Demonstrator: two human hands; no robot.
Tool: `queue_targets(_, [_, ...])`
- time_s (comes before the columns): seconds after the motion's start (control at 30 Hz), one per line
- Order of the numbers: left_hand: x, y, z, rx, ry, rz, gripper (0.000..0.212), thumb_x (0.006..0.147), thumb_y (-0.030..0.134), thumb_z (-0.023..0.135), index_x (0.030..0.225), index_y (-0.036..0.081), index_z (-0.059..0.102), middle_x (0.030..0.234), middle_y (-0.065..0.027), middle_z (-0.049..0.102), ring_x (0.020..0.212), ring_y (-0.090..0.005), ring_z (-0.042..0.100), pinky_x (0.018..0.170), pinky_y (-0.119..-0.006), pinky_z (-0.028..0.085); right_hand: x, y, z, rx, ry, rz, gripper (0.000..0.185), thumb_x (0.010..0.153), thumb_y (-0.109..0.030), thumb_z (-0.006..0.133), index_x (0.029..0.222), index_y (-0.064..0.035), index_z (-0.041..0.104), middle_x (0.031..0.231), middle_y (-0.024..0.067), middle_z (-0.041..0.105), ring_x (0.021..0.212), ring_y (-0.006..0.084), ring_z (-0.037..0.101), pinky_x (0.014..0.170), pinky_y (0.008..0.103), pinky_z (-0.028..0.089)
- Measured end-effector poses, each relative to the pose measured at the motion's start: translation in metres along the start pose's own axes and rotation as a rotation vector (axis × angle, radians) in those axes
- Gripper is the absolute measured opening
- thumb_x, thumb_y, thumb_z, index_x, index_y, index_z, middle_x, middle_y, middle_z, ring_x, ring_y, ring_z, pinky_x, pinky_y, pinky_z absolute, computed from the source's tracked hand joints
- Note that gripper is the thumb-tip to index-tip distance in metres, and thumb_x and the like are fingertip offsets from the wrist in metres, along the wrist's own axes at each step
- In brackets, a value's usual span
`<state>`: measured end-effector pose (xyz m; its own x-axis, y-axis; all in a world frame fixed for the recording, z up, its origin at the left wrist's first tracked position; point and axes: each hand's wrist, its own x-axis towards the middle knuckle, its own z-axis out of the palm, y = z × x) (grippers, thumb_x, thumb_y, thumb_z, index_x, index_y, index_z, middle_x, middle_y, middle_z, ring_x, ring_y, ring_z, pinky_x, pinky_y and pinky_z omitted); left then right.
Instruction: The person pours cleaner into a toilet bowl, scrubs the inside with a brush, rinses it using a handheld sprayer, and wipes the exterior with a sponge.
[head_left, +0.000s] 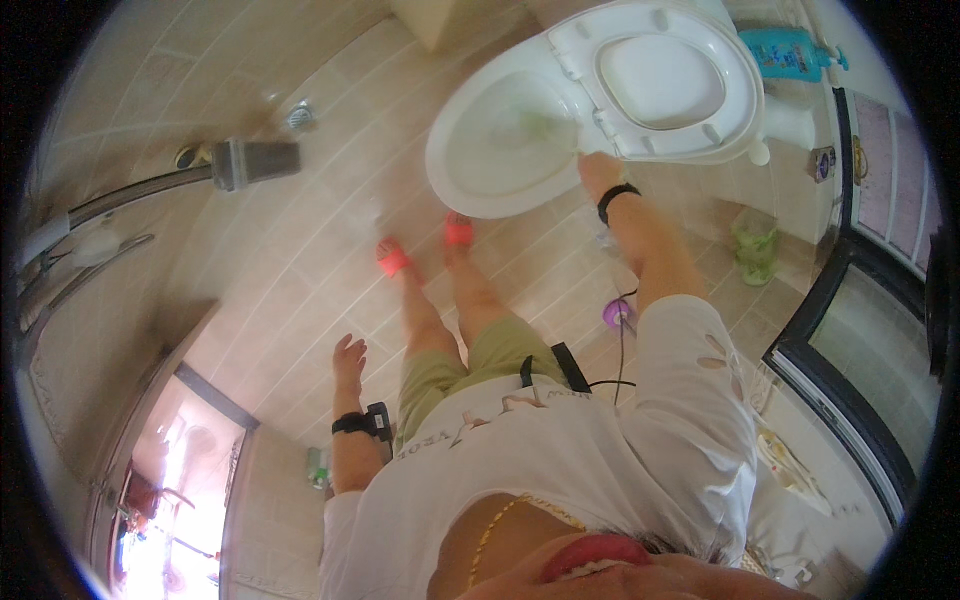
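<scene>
My right hand (600, 172) is closed at the near right rim of a white toilet bowl (472, 191), gripping what looks like a toilet brush. The blurred green brush head (538, 124) shows inside the bowl; its handle is mostly hidden by my fist. Behind the bowl, the raised white toilet seat (735, 112) leans back against the tank side. My left hand (350, 364) hangs free at my left side, fingers apart, with nothing in it. A black strap with a small device circles that wrist.
A blue pump bottle (784, 54) sits beside the tank. A clear container with green contents (754, 247) stands on the tiled floor (330, 247) at right. A purple round object (616, 312) lies near a dark cord. A floor drain (299, 115) and black-framed door (840, 292) flank the area.
</scene>
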<state>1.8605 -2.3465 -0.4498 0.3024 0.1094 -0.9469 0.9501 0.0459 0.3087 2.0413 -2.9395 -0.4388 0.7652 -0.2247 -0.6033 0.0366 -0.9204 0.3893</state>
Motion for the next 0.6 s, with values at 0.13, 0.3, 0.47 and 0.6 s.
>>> queue_targets(0.13, [0.001, 0.008, 0.007, 0.039, -0.010, -0.025, 0.050, 0.083, 0.021, 0.055, 0.129, 0.009, 0.039, 0.111, -0.0079, 0.058, 0.103, -0.0184, 0.053, 0.088, -0.035, 0.039, 0.017, -0.010, 0.010, 0.039, -0.048, 0.034, 0.015, 0.085, -0.014, 0.051, 0.097, -0.0114, 0.061, 0.087, 0.0105, 0.063, 0.085, 0.0273, 0.063, 0.063, 0.0390, 0.051])
queue_targets(0.3, [-0.003, 0.013, 0.009, 0.035, -0.042, 0.022, 0.051, 0.083, 0.022, 0.054, 0.129, 0.008, 0.039, 0.112, -0.0085, 0.058, 0.105, -0.0192, 0.053, 0.090, -0.035, 0.038, -0.002, 0.003, 0.005, 0.096, 0.085, 0.049, 0.018, 0.085, -0.009, 0.050, 0.102, -0.0100, 0.057, 0.083, 0.0132, 0.063, 0.077, 0.0264, 0.063, 0.060, 0.0383, 0.050])
queue_targets(0.47, [0.006, 0.007, 0.006, 0.039, -0.054, 0.018, 0.051, 0.083, 0.023, 0.055, 0.129, 0.008, 0.039, 0.113, -0.0083, 0.058, 0.106, -0.0189, 0.053, 0.091, -0.035, 0.038, -0.040, -0.031, 0.142, 0.398, 0.019, -0.096, 0.038, 0.083, -0.020, 0.053, 0.118, -0.0048, 0.050, 0.091, 0.0170, 0.063, 0.088, 0.0305, 0.061, 0.072, 0.0398, 0.048])
queue_targets(0.6, [0.004, 0.001, 0.010, 0.038, -0.017, -0.002, 0.050, 0.083, 0.023, 0.055, 0.128, 0.008, 0.040, 0.112, -0.0083, 0.059, 0.105, -0.0185, 0.053, 0.089, -0.034, 0.039, -0.069, -0.058, 0.103, 0.634, -0.071, -0.224, 0.047, 0.083, -0.017, 0.051, 0.128, -0.0055, 0.043, 0.093, 0.0148, 0.064, 0.086, 0.0314, 0.061, 0.072, 0.0399, 0.048])
